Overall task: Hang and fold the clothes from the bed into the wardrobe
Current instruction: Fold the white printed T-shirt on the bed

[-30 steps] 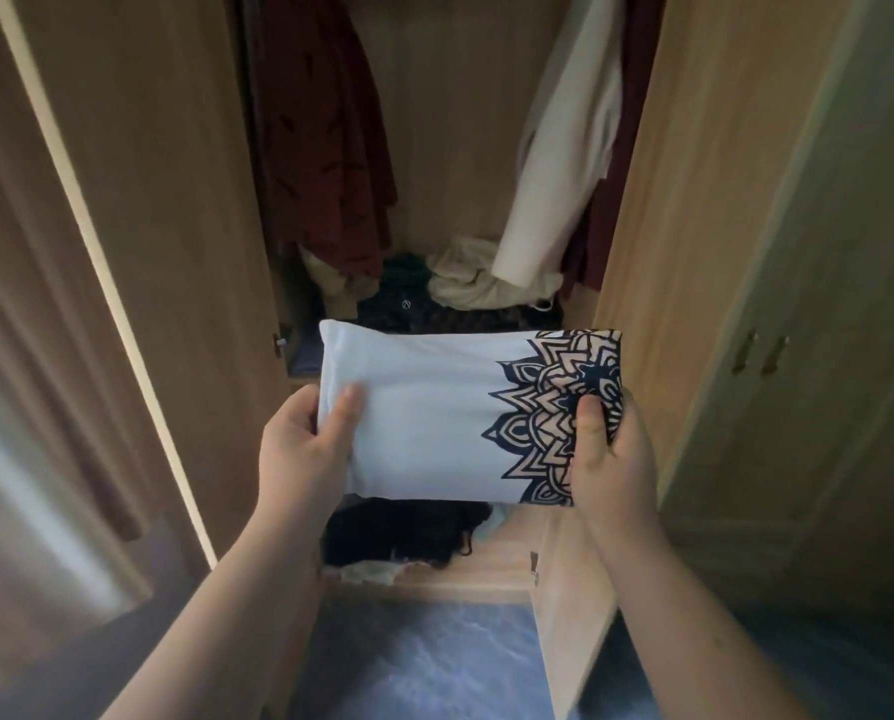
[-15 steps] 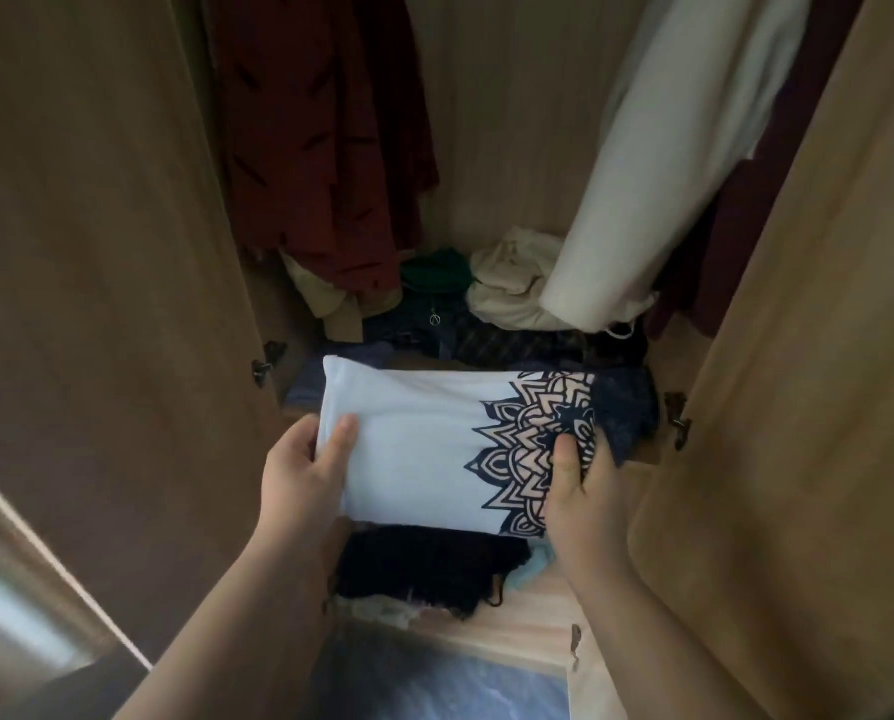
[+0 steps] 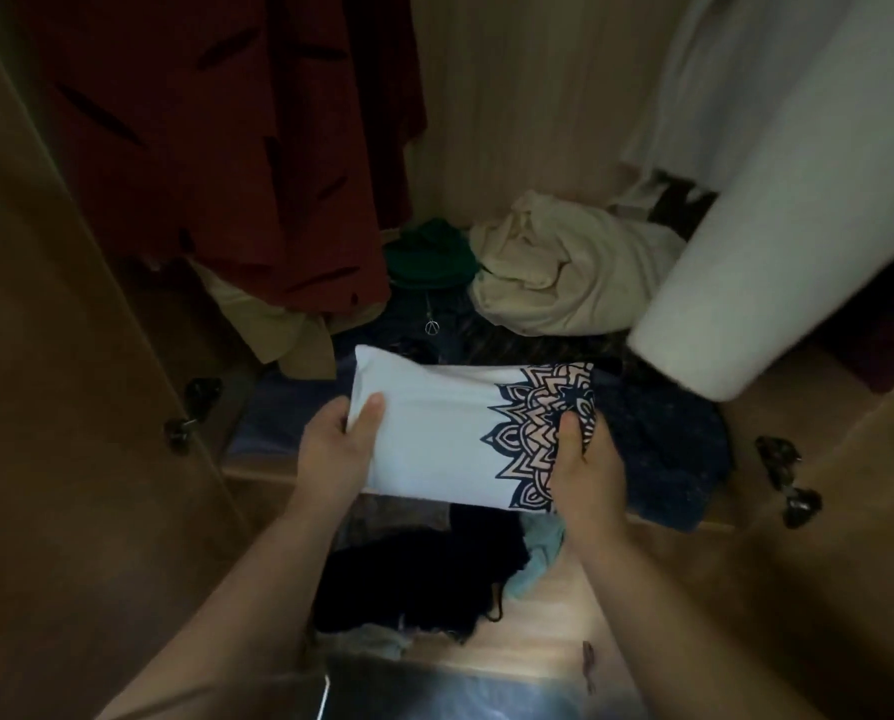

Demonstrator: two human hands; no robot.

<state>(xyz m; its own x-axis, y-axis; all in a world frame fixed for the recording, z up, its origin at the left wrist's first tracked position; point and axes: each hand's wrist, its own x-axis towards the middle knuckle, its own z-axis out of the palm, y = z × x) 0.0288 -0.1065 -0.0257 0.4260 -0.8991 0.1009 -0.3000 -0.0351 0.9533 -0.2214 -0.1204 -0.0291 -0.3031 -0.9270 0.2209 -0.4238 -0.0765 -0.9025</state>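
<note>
A folded white garment (image 3: 434, 433) with a dark blue mandala print on its right end is held flat in front of the open wardrobe. My left hand (image 3: 338, 449) grips its left end, thumb on top. My right hand (image 3: 585, 470) grips the printed right end, thumb on the print. The garment hovers over the front edge of the wardrobe shelf (image 3: 257, 465), above dark blue folded clothes (image 3: 663, 449).
A red garment (image 3: 237, 148) hangs at the left, a white one (image 3: 777, 200) at the right. Cream (image 3: 564, 272), green (image 3: 429, 257) and dark clothes are heaped on the shelf. Black clothing (image 3: 413, 579) lies on the lower shelf. Open wardrobe doors (image 3: 70, 407) flank both sides.
I have moved closer to the wardrobe and the view has tilted down. Both hands have carried the folded garment forward over the shelf edge, grip unchanged.
</note>
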